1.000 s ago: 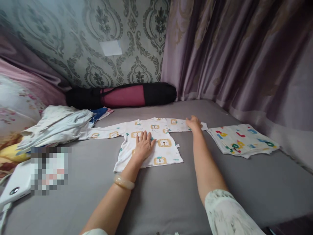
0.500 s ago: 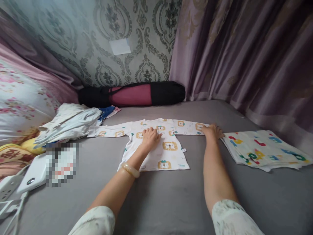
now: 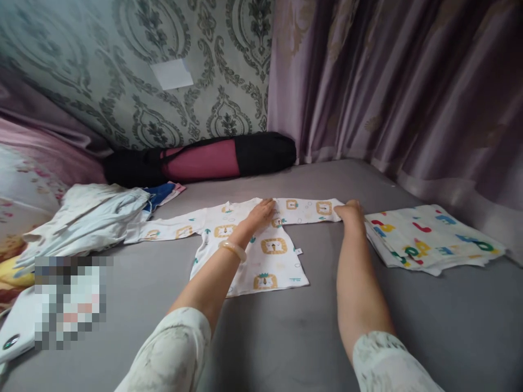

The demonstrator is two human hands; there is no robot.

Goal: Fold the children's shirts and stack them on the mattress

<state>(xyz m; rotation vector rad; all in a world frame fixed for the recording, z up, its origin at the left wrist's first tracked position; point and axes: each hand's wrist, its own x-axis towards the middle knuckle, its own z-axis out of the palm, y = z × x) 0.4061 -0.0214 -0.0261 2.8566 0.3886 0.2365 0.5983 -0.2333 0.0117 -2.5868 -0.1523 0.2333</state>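
Note:
A white long-sleeved child's shirt (image 3: 281,269) with tan lion faces lies spread out on the grey bed sheet (image 3: 286,337), both sleeves stretched sideways. My left hand (image 3: 261,212), a pale bangle (image 3: 232,250) on its wrist, rests flat on the shirt near the neckline. At the end of the right sleeve, my right hand (image 3: 351,210) has its fingers closed on the cuff; some of the fingertips are hidden. Just beyond that hand lies a folded white cloth (image 3: 433,239) with colourful shapes.
Crumpled light clothes (image 3: 90,212) lie at the left, touching or close to the left cuff. A long black and red bag (image 3: 204,159) lies along the wall. A white device (image 3: 24,321) sits at the lower left beside a blurred patch. Purple curtains (image 3: 351,81) hang at the right.
My left hand has slid up the shirt from its middle towards the neckline. My right hand stays at the right cuff. The view has shifted slightly to the right.

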